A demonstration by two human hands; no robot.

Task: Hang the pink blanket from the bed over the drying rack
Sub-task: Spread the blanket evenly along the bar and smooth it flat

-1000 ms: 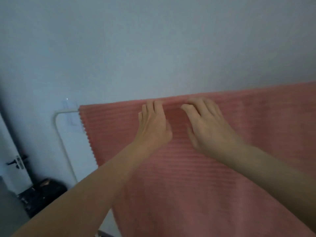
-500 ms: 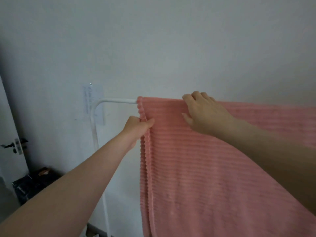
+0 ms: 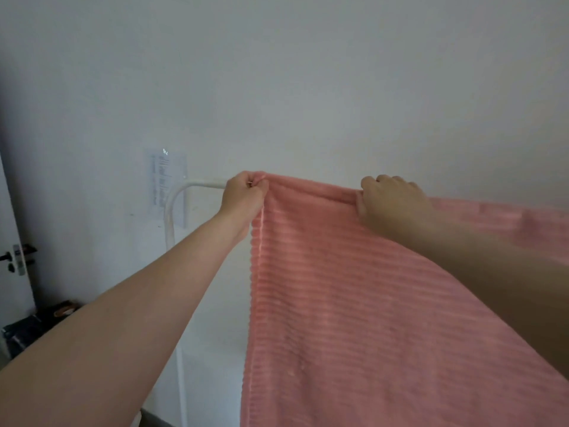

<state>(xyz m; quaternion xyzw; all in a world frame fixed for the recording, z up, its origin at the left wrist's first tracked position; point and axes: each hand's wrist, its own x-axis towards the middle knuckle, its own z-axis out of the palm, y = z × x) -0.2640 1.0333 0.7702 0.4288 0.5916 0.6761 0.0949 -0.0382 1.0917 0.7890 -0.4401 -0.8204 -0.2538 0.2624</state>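
Pretty much done I'd say: blanket (image 3: 354, 288) is hanging over the rack (image 3: 203, 184) bar, left hand (image 3: 243, 195) pinching its corner edge, right hand (image 3: 391, 201) gripping the top fold. Just straightening left.

White tube rack (image 3: 197, 186) against the wall, top bar bending down into a left post. Draped directly over the bar: ribbed pink blanket (image 3: 354, 303), hanging down the near side, left edge just short of the bend.
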